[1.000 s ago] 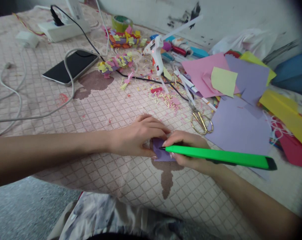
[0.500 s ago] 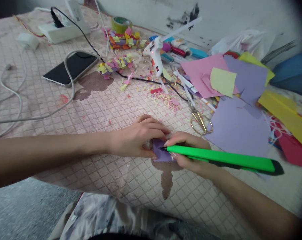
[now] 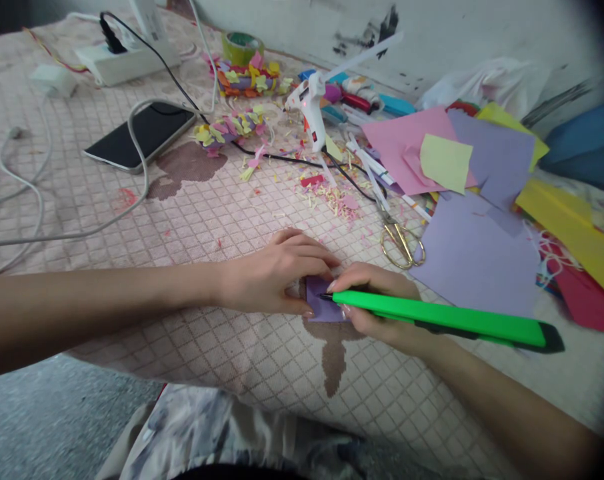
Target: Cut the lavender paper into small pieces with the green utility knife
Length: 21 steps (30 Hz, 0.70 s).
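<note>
A small purple paper piece [image 3: 327, 309] lies on the cloth near the table's front edge. My left hand [image 3: 287, 273] rests at its left and upper edges, thumb and fingertips pressing it down, the fingers bent with a gap between thumb and index. In my right hand [image 3: 377, 300] is a bright green pen-like tool [image 3: 442, 315], gripped near its dark tip, which touches the purple paper. The tool's body reaches out to the right over my wrist. Gold-handled scissors [image 3: 402, 245] lie just beyond my right hand.
A white glue gun [image 3: 309, 110] stands among paper scraps, its black cord trailing right. Purple sheets [image 3: 477, 250] and pink paper [image 3: 412, 147] lie right. A tablet [image 3: 145, 137], cables and a power strip [image 3: 132, 63] occupy the left; green tape [image 3: 242, 50] is at the back.
</note>
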Tool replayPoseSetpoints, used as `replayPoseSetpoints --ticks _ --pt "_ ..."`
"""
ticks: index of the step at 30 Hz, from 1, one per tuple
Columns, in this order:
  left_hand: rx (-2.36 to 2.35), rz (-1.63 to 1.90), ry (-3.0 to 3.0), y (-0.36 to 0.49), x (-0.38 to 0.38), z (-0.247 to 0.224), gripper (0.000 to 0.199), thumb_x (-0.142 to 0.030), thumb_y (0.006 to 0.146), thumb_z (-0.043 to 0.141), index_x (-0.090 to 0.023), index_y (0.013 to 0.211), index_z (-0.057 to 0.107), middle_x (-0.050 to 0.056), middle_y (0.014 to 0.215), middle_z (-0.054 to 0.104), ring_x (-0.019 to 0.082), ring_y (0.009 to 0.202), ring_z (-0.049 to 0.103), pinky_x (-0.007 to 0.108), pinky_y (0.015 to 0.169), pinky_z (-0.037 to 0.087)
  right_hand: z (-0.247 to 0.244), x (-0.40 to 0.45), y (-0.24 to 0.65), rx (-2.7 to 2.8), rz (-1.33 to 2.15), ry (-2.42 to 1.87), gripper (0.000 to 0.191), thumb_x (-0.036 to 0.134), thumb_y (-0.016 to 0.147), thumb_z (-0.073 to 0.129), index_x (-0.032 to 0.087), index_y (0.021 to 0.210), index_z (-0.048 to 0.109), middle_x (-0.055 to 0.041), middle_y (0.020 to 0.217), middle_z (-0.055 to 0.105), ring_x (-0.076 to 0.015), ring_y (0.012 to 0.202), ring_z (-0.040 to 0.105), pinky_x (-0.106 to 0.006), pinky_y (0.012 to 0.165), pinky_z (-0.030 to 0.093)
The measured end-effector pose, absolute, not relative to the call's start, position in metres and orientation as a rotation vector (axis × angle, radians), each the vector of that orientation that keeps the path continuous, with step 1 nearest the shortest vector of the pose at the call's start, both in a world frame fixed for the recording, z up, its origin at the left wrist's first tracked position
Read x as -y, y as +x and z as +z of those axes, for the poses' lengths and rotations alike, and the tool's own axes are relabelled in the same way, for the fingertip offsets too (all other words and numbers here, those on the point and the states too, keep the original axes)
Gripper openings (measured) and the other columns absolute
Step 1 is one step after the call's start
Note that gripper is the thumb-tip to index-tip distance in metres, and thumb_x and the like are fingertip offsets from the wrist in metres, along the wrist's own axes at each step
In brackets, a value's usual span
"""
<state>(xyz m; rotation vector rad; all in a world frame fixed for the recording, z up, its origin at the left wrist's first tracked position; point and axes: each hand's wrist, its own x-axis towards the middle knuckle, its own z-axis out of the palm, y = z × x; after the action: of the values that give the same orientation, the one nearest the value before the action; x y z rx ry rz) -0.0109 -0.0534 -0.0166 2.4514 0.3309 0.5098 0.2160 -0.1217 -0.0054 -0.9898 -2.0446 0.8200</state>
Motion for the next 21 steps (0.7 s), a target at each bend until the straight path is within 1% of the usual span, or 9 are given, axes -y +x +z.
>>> replayPoseSetpoints --ticks 7,12,14,18,21 --pt "-0.341 0.497 2.454 -0.011 0.053 -0.015 0.038 -0.028 0.087 0.078 -0.02 0.121 0.062 0.011 0.138 0.065 0.028 0.13 0.056 0.046 0.113 0.029 -0.004 0.122 0.214 2.065 0.803 -0.988 0.022 0.01 0.083 0.062 0.026 0.097 0.068 -0.0001 0.09 0.074 -0.0149 0.079 0.071 -0.028 0.068 0.057" --pt "-0.35 0.494 2.464 -0.012 0.054 -0.016 0.039 -0.028 0.087 0.078 -0.021 0.122 0.063 0.01 0.138 0.065 0.029 0.13 0.056 0.046 0.113 0.029 -0.007 0.123 0.212 2.069 0.78 -0.964 0.021 0.009 0.084 0.062 0.024 0.096 0.069 -0.0005 0.089 0.075 -0.0147 0.081 0.071 -0.028 0.072 0.057" --pt "-0.35 0.498 2.466 -0.011 0.054 -0.016 0.039 -0.029 0.087 0.078 -0.02 0.121 0.063 0.011 0.138 0.065 0.029 0.13 0.056 0.046 0.113 0.03 -0.005 0.124 0.212 2.052 0.807 -0.98 0.02 0.01 0.084 0.062 0.024 0.097 0.069 -0.0004 0.089 0.075 -0.0143 0.081 0.071 -0.027 0.071 0.057" --pt "-0.344 0.51 2.469 -0.011 0.054 -0.018 0.037 -0.031 0.088 0.077 -0.02 0.12 0.063 0.011 0.139 0.065 0.028 0.131 0.056 0.046 0.113 0.029 0.001 0.129 0.211 1.958 0.824 -1.057 0.019 0.01 0.085 0.062 0.025 0.095 0.068 0.0011 0.089 0.075 -0.0115 0.073 0.07 -0.023 0.063 0.055" --pt "-0.341 0.515 2.467 -0.011 0.054 -0.018 0.035 -0.031 0.088 0.077 -0.021 0.119 0.063 0.01 0.139 0.065 0.028 0.131 0.056 0.046 0.113 0.028 0.003 0.133 0.21 1.92 0.796 -1.115 0.019 0.01 0.085 0.061 0.025 0.093 0.068 0.0016 0.084 0.074 -0.0116 0.066 0.067 -0.025 0.061 0.054"
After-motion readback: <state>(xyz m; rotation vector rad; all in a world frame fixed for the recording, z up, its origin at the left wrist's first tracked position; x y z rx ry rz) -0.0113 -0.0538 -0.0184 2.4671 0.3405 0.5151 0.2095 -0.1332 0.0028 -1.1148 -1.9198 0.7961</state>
